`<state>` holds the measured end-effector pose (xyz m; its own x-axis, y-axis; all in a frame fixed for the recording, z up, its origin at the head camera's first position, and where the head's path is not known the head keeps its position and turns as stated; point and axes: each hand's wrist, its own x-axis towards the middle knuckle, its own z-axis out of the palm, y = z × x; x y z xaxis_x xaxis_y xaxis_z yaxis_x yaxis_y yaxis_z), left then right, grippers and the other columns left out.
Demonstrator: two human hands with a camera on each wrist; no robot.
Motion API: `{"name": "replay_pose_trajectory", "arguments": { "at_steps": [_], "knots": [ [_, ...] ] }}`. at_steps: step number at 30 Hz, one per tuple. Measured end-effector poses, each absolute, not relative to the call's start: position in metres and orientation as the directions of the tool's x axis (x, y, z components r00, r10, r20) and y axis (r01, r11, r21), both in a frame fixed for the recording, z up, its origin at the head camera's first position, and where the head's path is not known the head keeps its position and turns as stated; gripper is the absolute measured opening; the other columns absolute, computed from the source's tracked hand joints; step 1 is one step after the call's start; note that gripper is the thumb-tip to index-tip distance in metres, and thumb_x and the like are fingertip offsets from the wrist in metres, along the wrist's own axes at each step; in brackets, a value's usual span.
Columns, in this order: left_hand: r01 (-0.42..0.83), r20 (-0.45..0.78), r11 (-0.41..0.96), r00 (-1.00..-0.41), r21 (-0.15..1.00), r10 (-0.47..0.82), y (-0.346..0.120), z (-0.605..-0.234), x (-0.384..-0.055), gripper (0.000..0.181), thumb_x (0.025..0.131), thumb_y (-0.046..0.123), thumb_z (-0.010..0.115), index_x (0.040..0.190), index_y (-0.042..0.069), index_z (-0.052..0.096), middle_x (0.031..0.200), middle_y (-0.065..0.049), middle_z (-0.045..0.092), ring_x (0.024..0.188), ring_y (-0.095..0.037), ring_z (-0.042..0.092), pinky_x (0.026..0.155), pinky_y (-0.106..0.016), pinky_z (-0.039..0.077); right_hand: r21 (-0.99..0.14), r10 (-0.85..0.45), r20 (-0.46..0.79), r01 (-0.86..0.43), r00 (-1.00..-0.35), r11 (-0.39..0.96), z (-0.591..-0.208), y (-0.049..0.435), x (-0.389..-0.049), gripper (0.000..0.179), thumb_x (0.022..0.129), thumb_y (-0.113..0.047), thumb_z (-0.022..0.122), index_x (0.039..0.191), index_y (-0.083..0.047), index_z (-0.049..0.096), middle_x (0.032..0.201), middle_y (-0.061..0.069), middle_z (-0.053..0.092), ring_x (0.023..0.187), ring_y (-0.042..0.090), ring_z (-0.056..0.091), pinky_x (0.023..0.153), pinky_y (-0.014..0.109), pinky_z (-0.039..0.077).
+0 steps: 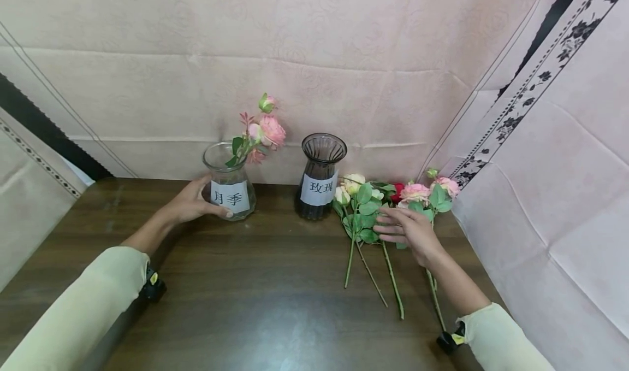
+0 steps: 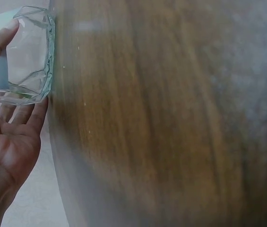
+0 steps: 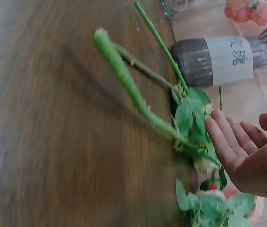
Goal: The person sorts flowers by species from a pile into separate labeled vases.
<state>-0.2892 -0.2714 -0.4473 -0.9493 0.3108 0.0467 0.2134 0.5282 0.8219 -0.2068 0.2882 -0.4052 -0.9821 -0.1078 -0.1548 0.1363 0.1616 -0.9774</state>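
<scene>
My left hand (image 1: 194, 200) holds a clear glass vase (image 1: 249, 200), thumb across its front label and fingers round the far side. In the left wrist view that vase's thick base (image 2: 36, 56) rests at the table's edge. A pink flower spray (image 1: 270, 130) stands in it, leaning right over the rim. My right hand (image 1: 413, 233) hovers by the flowers on the right, fingers extended, with nothing held. Under and beside it lie cream roses (image 1: 352, 183) with green stems (image 1: 392, 278), a red bloom (image 1: 397, 192) and pink flowers (image 1: 415, 192).
Between the clear vase and the lying flowers stands a dark grey ribbed vase (image 1: 321, 148) with a white label (image 1: 318, 189). Behind the brown wooden table (image 1: 255, 294) hangs a pale cloth (image 1: 196, 87). Another patterned cloth (image 1: 555, 196) borders the right side.
</scene>
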Motion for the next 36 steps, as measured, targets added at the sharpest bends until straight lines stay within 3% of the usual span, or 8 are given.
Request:
{"name": "replay_pose_trajectory", "arguments": {
  "at_steps": [12,20,32,36],
  "knots": [
    [0.189,0.025,0.514,-0.951,0.837,0.309,-0.273,-0.447,-0.289,0.107,0.083,0.030,0.104,0.170,0.015,0.043,0.148,-0.014,0.069,0.141,-0.035,0.062,0.124,-0.056,0.043,-0.969,-0.123,-0.197,0.174,-0.973,0.172,-0.409,0.324,-0.201,0.060,0.121,-0.034,0.056,0.161,0.010,0.052,0.139,0.017,0.080,0.110,0.017,0.085,0.098,0.041,0.069],
    [0.184,0.019,0.507,-0.949,0.842,0.313,-0.273,-0.447,-0.291,0.107,0.082,0.031,0.104,0.170,0.017,0.043,0.151,-0.015,0.067,0.146,-0.037,0.059,0.128,-0.062,0.040,-0.971,-0.148,-0.207,0.184,-0.967,0.152,-0.408,0.346,-0.196,0.053,0.120,-0.031,0.058,0.155,0.008,0.059,0.123,0.001,0.086,0.109,0.018,0.085,0.097,0.042,0.069],
    [0.182,0.016,0.515,-0.951,0.838,0.310,-0.273,-0.445,-0.290,0.108,0.083,0.032,0.104,0.170,0.017,0.042,0.149,-0.015,0.068,0.145,-0.037,0.059,0.128,-0.064,0.038,-0.961,-0.184,-0.252,0.223,-0.950,0.165,-0.412,0.386,-0.193,0.064,0.122,-0.035,0.053,0.162,0.014,0.045,0.128,0.003,0.084,0.112,0.017,0.083,0.100,0.041,0.068],
    [0.179,0.012,0.518,-0.951,0.837,0.309,-0.273,-0.445,-0.289,0.112,0.083,0.034,0.104,0.173,0.018,0.040,0.149,-0.014,0.068,0.144,-0.036,0.059,0.127,-0.061,0.039,-0.949,-0.192,-0.283,0.245,-0.940,0.197,-0.414,0.399,-0.191,0.060,0.123,-0.035,0.049,0.159,0.013,0.047,0.124,0.001,0.084,0.112,0.015,0.082,0.099,0.039,0.068]
  ]
}}
